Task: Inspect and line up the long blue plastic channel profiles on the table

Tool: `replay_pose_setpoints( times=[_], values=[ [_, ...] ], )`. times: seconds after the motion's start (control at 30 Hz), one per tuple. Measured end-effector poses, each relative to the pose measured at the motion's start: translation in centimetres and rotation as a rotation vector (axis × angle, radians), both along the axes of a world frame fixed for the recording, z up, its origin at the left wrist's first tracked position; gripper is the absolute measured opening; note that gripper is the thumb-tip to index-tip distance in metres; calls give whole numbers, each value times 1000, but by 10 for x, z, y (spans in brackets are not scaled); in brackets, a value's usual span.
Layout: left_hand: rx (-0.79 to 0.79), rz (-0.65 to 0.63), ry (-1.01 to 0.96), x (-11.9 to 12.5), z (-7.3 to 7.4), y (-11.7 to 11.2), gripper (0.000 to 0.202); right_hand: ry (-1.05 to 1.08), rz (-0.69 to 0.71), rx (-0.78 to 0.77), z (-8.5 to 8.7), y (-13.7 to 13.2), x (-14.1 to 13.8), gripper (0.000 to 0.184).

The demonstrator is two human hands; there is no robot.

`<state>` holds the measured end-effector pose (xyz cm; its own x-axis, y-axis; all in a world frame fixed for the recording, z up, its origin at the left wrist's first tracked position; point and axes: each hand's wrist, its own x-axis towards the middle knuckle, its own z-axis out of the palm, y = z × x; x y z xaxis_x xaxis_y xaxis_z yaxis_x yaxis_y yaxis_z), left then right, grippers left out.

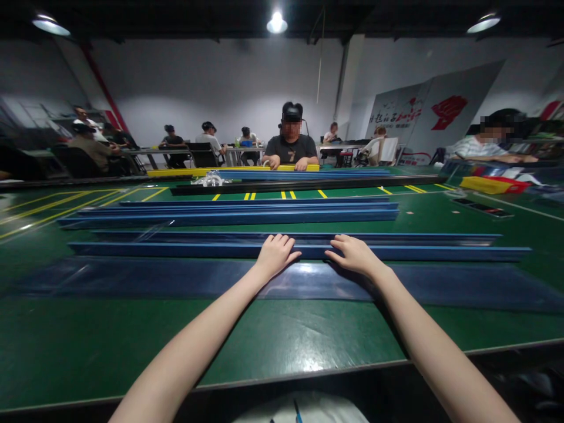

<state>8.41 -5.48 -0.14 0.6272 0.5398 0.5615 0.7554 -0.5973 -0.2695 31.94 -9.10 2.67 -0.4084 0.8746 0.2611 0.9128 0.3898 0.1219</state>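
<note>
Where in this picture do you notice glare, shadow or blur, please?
Head view: glare whitens the middle of the plastic sheet and a patch of the green table; head view: the middle ceiling lamp glows almost pure white; head view: shadow lies beside the right forearm; head view: outer edges look soft, while the left hand and right hand look clearer.
</note>
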Motion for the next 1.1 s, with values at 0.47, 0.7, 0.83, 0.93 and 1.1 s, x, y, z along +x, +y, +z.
replay_pose_setpoints(
  times=[0.47, 0.7, 0.83, 0.93, 1.1],
  values=[
    [-11, -21, -27, 0, -1, 1, 30, -14, -10, -3, -1, 1, 0, 34],
    [-10, -16, -19, 0, -1, 1, 31, -14, -8, 0, 0, 0, 0, 35],
    [-18, -19, -26, 0, -1, 1, 30, -16, -9, 6, -1, 1, 0, 36],
    [-17, -18, -23, 0, -1, 1, 30, -9, -9, -6, -2, 2, 1, 35],
    [0, -18, -21, -1, -3, 2, 32, -18, -8, 7, -2, 1, 1, 36]
  ],
)
